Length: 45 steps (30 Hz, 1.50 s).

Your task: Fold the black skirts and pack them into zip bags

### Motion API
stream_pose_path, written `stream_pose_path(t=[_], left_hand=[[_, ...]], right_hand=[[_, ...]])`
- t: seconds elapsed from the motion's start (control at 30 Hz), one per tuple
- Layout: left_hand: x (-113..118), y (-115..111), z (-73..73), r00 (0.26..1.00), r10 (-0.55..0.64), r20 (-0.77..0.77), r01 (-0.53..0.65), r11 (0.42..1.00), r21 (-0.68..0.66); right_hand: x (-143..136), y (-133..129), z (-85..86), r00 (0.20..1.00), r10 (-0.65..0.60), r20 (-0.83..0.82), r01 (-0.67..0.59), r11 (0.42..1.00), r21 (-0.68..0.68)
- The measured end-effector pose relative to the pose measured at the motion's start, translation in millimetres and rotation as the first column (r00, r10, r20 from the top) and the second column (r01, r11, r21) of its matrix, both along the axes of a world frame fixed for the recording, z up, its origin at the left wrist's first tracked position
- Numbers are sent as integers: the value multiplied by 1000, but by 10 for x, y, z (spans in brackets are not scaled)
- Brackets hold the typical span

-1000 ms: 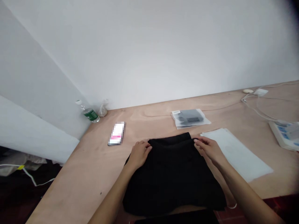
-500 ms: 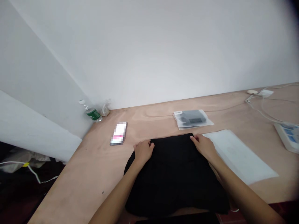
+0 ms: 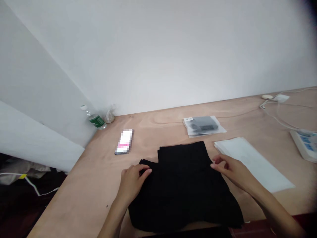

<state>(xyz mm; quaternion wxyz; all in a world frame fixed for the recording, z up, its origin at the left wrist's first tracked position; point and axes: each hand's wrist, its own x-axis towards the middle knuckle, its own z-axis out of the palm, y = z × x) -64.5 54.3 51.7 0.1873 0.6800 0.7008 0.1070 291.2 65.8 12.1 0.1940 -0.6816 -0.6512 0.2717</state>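
Observation:
A piece of black folded cloth (image 3: 185, 188) lies on the table in front of me, with a straight far edge and a notch at its upper left. My left hand (image 3: 133, 181) is at the cloth's left side, thumb and forefinger closed on the fabric near the upper-left corner. At the right edge of the cloth, my right hand (image 3: 230, 170) has its thumb and forefinger drawn close together on the border. Its other fingers are curled. Beside that hand lies a flat white translucent bag (image 3: 252, 162).
Behind the cloth rests a clear packet with dark contents (image 3: 204, 126). A phone (image 3: 124, 142) lies to the left, near a water bottle (image 3: 97, 121) and a small plastic bag (image 3: 109, 115). On the right are a power strip (image 3: 305, 145) and white cables (image 3: 274, 114).
Both hands have left the far corners of the cloth and come nearer to me, the left also moving outward. The notch at the upper left is now uncovered.

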Motion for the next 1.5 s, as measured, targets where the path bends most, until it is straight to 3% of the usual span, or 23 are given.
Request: stream_pose_path(t=[0.17, 0.3, 0.4, 0.47, 0.57, 0.67, 0.8, 0.9, 0.97, 1.07, 1.13, 1.23, 1.3, 1.4, 1.47, 1.5], left_hand=[[-128, -88, -100, 994, 31, 107, -23, 997, -75], [-141, -130, -27, 985, 27, 172, -34, 999, 40], [-252, -378, 62, 956, -74, 283, 48, 994, 96], [-364, -611, 87, 929, -144, 340, 133, 990, 55], [-514, -883, 72, 923, -117, 365, 135, 991, -24], [-562, -941, 29, 937, 30, 349, -15, 999, -45], [-444, -828, -56, 947, 242, 211, -231, 970, -72], [-291, -757, -91, 950, 260, 171, -256, 966, -47], [-209, -728, -91, 944, 276, 183, -293, 953, 73], [-184, -685, -117, 920, 357, 161, -388, 886, 253], [-234, -655, -172, 915, 387, 114, -403, 875, 267], [-308, -626, -220, 946, 323, 41, -325, 925, 199], [-272, -612, -172, 957, 290, -11, -280, 931, 236], [-23, -558, -55, 967, 251, -38, -214, 886, 411], [214, -503, -68, 992, 102, -72, -60, 893, 446], [325, -481, -121, 994, 12, -113, 34, 916, 399]], right_hand=[[42, -99, -111, 989, 41, -139, -54, 994, -92], [72, -116, -41, 981, 25, -191, -42, 996, -84], [207, -311, 83, 941, 159, -298, -193, 977, -90], [335, -503, 141, 881, 292, -373, -358, 926, -121], [475, -730, 163, 847, 357, -393, -441, 885, -146], [405, -767, 159, 907, 282, -313, -315, 947, -59], [-50, -670, 129, 973, 187, -134, -181, 982, 55], [-431, -669, 21, 978, 202, 59, -208, 971, 121], [-598, -711, -92, 957, 205, 207, -239, 959, 154], [-699, -792, -268, 905, 188, 381, -274, 944, 185], [-704, -835, -351, 879, 169, 446, -283, 938, 203], [-692, -858, -367, 865, 151, 478, -279, 937, 210], [-711, -833, -299, 873, 154, 463, -275, 939, 207], [-824, -722, -155, 889, 156, 430, -272, 936, 221], [-942, -618, -109, 892, 162, 422, -280, 931, 234], [-999, -568, -115, 892, 165, 421, -284, 929, 237]])
